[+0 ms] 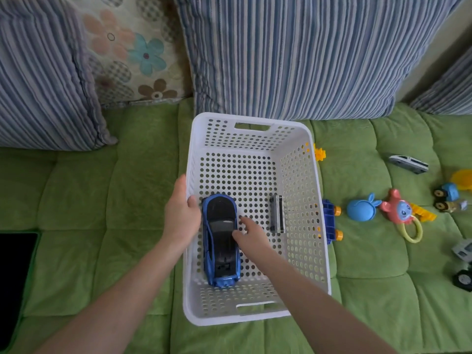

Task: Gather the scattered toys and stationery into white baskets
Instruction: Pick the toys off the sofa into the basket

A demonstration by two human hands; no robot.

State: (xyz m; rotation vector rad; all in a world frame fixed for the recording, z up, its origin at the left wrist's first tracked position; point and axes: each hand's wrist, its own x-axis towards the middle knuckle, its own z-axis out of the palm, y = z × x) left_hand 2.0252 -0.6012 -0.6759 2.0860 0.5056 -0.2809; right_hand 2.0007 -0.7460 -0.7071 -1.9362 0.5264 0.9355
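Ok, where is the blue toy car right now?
In the head view, the blue toy car lies inside the white basket, along its left wall, between the left hand on the rim and the right hand beside it.

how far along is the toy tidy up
Early. Done: a blue toy car and a small dark piece lie in the white basket. In hand: the left hand grips the basket's rim; the right hand, fingers loose, is at the car. Left: blue bunny toy, pink rattle, white train and more on the sofa.
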